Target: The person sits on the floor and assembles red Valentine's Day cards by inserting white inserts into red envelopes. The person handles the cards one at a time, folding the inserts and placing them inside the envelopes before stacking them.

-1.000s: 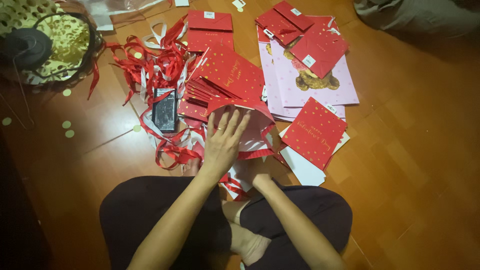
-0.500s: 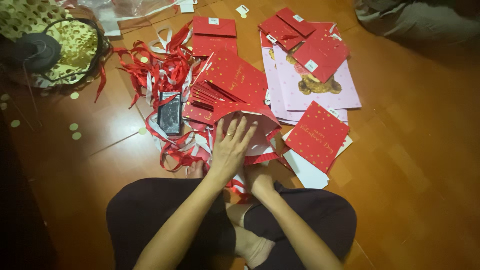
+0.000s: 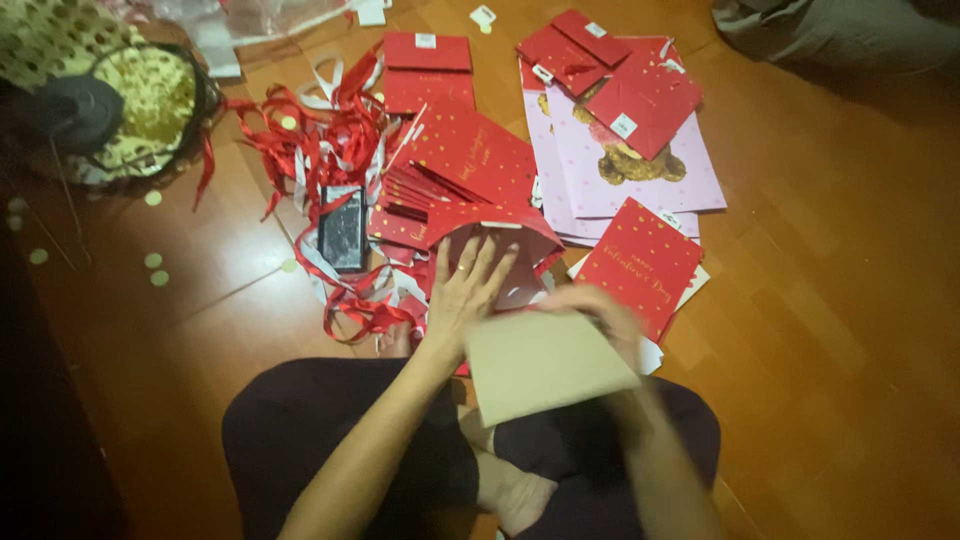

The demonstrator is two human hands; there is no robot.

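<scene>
On the wooden floor, at twelve o'clock from the crossed legs, the left hand (image 3: 468, 290) presses flat, fingers spread, on an open red bag (image 3: 495, 240), the right hand's (image 3: 600, 312) grip holds a tan card (image 3: 545, 365), while flat red bags (image 3: 440, 185) remain stacked behind.

Wooden floor (image 3: 820, 300) — red bags (image 3: 470, 160), ribbons (image 3: 320, 130)

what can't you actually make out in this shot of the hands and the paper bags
- Head view: the right hand is motion-blurred and partly behind the tan card, so its grip is unclear.
- The open red bag under the left hand: its inside is hidden.
- The grey cloth is cut off by the top edge.
</scene>
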